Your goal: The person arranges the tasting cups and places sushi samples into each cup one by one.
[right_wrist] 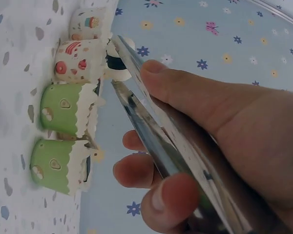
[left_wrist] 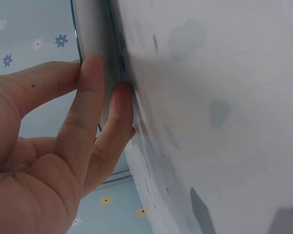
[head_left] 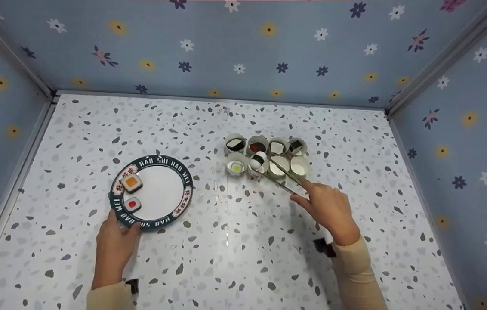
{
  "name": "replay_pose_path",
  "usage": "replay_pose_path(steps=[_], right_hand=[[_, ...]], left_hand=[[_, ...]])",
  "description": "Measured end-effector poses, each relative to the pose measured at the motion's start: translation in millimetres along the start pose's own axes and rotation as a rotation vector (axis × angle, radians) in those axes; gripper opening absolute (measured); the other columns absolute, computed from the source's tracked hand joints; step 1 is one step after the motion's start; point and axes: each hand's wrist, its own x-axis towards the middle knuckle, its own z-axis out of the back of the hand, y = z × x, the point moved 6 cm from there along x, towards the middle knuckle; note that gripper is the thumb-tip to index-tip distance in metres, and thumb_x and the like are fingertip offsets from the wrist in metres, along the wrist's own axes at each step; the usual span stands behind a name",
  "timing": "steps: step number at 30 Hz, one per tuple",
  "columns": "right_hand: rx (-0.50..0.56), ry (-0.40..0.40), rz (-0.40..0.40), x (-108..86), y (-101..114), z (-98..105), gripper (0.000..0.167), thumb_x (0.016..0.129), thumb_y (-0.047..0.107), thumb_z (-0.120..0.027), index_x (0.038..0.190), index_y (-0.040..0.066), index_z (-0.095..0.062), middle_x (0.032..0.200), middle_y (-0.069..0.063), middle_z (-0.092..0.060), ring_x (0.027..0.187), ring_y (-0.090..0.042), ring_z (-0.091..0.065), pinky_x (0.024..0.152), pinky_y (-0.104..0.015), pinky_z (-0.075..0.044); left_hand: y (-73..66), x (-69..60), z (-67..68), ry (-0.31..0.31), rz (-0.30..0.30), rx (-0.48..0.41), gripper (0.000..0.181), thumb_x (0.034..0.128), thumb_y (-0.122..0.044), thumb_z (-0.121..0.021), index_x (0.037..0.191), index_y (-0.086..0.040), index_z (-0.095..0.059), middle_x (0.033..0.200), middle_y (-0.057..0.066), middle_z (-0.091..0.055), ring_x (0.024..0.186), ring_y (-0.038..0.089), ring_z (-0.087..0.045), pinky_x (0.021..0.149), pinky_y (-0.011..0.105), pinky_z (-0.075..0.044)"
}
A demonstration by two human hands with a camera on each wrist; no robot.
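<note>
My left hand (head_left: 114,243) pinches the near-left rim of a round plate (head_left: 185,174), thumb above and fingers underneath in the left wrist view (left_wrist: 75,122). On the plate's left side lie an orange-centred sushi piece (head_left: 131,182) and a smaller red-centred one (head_left: 132,204). My right hand (head_left: 331,209) grips metal tongs (right_wrist: 156,126), their tips spread apart. Between the tips, at the top of a front-row paper cup, is a white rice ball with a black band (head_left: 258,160). Whether both tips press on it, I cannot tell.
Paper cups stand in two rows; one holds a green-centred roll (head_left: 237,168), others black, white or red pieces. Two green cups (right_wrist: 63,109) stand nearest in the right wrist view. Flowered blue panels (head_left: 243,51) wall the speckled table (head_left: 226,258) at the back and sides.
</note>
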Motion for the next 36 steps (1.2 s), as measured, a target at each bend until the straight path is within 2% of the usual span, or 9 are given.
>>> replay_pose_path(steps=[4, 10, 17, 21, 36], right_hand=[[-0.018, 0.017, -0.009, 2.2, -2, -3, 0.046, 0.092, 0.049, -0.069, 0.125, 0.017, -0.068, 0.089, -0.009, -0.073, 0.061, -0.031, -0.063, 0.046, -0.044, -0.046], [-0.028, 0.03, -0.014, 6.5, -4, -6, 0.045, 0.091, 0.049, -0.07, 0.125, 0.02, -0.069, 0.079, -0.009, -0.069, 0.054, -0.027, -0.058, 0.044, -0.044, -0.044], [-0.009, 0.054, -0.022, 10.5, -5, -7, 0.04, 0.091, 0.05, -0.069, 0.115, 0.017, -0.07, 0.078, -0.008, -0.068, 0.059, -0.029, -0.061, 0.045, -0.045, -0.045], [0.002, 0.073, -0.032, 11.2, -6, -9, 0.039, 0.092, 0.05, -0.069, 0.109, 0.016, -0.069, 0.078, -0.008, -0.068, 0.06, -0.03, -0.061, 0.046, -0.046, -0.045], [0.031, 0.08, -0.04, 9.9, -6, -12, 0.043, 0.091, 0.05, -0.07, 0.119, 0.017, -0.069, 0.08, -0.009, -0.069, 0.058, -0.026, -0.059, 0.045, -0.043, -0.043]], left_hand=[[-0.4, 0.2, -0.3, 0.004, -0.002, 0.001, 0.074, 0.0997, -0.015, -0.059, 0.155, 0.008, -0.015, 0.14, 0.039, -0.037, 0.116, 0.046, -0.05, 0.097, 0.056, -0.041], [-1.5, -1.1, 0.9, -0.004, -0.021, 0.018, 0.079, 0.0995, -0.014, -0.058, 0.153, 0.015, -0.008, 0.145, 0.044, -0.028, 0.129, 0.052, -0.038, 0.108, 0.059, -0.029], [-2.4, -0.9, 1.6, -0.019, -0.028, 0.01, 0.076, 0.0988, -0.014, -0.059, 0.154, 0.012, -0.013, 0.14, 0.041, -0.035, 0.114, 0.048, -0.05, 0.1, 0.057, -0.038], [-2.5, -0.4, 1.7, -0.015, -0.026, 0.006, 0.075, 0.0989, -0.015, -0.059, 0.154, 0.011, -0.014, 0.139, 0.04, -0.037, 0.111, 0.047, -0.053, 0.098, 0.056, -0.041], [-1.5, -1.7, 1.9, -0.025, -0.025, 0.011, 0.073, 0.0984, -0.013, -0.059, 0.154, 0.009, -0.017, 0.138, 0.038, -0.039, 0.109, 0.045, -0.055, 0.095, 0.054, -0.043]])
